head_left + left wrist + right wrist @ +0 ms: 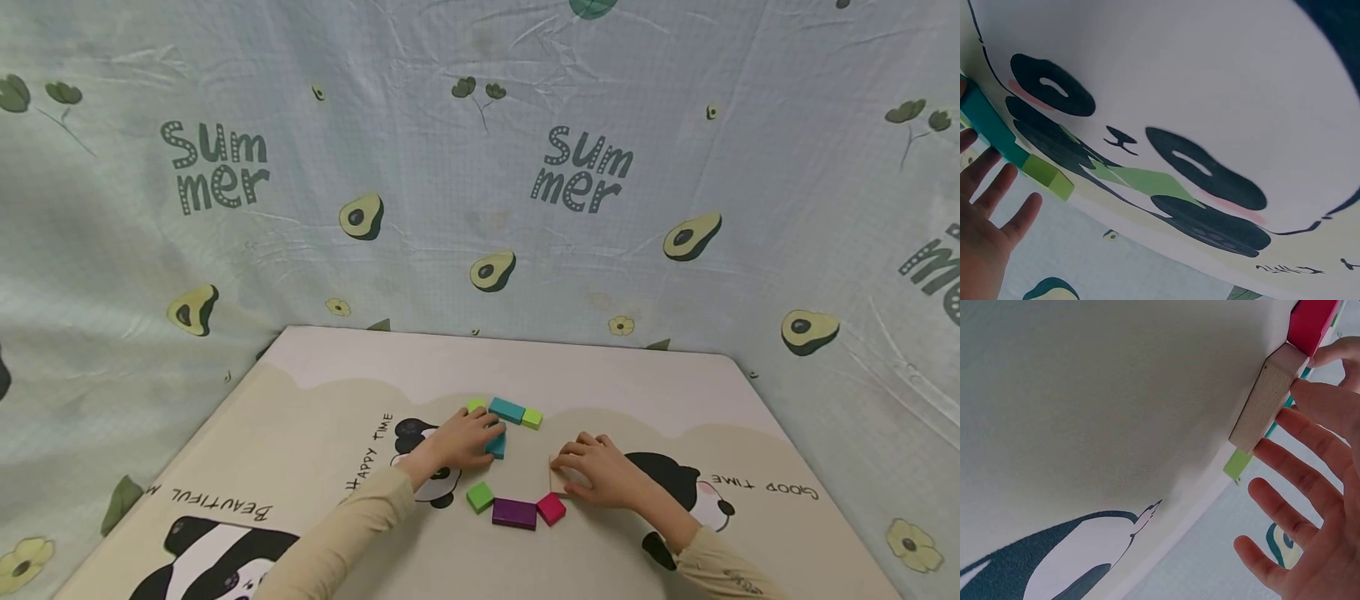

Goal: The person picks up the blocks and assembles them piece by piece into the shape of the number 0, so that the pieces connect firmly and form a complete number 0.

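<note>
My left hand (463,439) holds a teal block (496,447) by its ends, at the left side of a ring of colored blocks. Part of that block is hidden under the fingers. Across from it, my right hand (600,471) grips a plain wooden block (1264,403), thumb toward the near end and fingertips along its far part. One end of the wooden block meets a red block (551,509). A purple block (514,513) lies between the red one and a green block (480,497), nearest me.
At the ring's far side lie a second teal block (507,410), a lime block (532,418) at its right end, and another lime block (476,405) by the left fingertips. The panda-printed table (420,358) meets a hanging avocado-print cloth (420,283) at the back.
</note>
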`<state>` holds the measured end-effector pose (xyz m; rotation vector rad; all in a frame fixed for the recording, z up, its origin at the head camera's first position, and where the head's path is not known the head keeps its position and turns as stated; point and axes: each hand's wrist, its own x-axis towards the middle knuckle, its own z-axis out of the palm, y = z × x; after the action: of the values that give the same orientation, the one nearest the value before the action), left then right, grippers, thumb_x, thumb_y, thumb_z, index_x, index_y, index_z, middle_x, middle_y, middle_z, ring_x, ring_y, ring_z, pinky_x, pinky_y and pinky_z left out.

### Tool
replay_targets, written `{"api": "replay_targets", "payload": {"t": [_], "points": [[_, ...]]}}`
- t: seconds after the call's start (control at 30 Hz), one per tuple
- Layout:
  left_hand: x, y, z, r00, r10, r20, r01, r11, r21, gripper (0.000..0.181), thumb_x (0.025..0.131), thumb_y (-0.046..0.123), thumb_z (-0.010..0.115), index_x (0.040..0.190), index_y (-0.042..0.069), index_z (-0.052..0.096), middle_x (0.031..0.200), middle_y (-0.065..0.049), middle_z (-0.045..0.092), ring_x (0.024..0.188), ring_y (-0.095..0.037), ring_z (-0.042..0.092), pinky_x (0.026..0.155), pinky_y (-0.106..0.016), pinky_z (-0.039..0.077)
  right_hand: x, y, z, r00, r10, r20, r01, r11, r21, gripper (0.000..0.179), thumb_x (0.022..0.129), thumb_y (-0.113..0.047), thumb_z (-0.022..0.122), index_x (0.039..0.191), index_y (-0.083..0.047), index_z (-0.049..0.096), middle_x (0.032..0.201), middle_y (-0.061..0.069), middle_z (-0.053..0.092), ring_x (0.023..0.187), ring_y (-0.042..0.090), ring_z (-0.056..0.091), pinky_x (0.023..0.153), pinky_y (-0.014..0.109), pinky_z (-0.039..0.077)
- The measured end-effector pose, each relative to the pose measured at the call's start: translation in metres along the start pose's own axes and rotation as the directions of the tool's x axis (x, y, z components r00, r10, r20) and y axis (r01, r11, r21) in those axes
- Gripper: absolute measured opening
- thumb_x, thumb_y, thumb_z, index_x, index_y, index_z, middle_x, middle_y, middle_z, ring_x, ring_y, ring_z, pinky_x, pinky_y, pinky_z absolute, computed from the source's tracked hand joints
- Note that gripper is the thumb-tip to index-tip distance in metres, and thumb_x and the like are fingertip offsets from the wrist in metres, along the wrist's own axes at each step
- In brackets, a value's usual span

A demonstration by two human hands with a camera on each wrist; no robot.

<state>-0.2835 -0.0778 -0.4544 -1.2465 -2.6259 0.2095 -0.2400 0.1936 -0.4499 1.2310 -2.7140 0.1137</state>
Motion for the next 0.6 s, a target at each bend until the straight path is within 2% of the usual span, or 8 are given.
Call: {"api": "replay_targets", "payload": {"t": [0.33, 0.6], "points": [[-0.008, -0.004, -0.005, 0.999, 0.040, -0.018, -0.042, 0.996, -0.085, 0.044, 0.084, 0.038, 0.057, 0.121, 0.015, 0.052, 0.120, -0.004, 0.054, 0.107, -0.020, 0.048, 0.080, -0.039, 0.042, 0.000, -0.001, -0.002, 1.000, 0.003, 0.002, -0.003, 1.000, 0.002, 0.029, 0.077, -0.027, 0.067, 0.105, -0.021, 0.063, 0.102, -0.005, 0.062, 0.090, 0.014, 0.047, 0.075, 0.042, 0.039], [-0.018, -0.008, -0.008, 0.998, 0.067, -0.011, -0.068, 0.994, -0.089, 0.045, 0.084, 0.042, 0.056, 0.121, 0.015, 0.052, 0.120, -0.005, 0.055, 0.109, -0.021, 0.048, 0.082, -0.039, 0.041, -0.001, -0.001, -0.002, 1.000, 0.004, -0.005, -0.004, 1.000, 0.012, 0.030, 0.077, -0.026, 0.067, 0.106, -0.021, 0.063, 0.102, -0.005, 0.061, 0.091, 0.014, 0.047, 0.074, 0.042, 0.039]]}}
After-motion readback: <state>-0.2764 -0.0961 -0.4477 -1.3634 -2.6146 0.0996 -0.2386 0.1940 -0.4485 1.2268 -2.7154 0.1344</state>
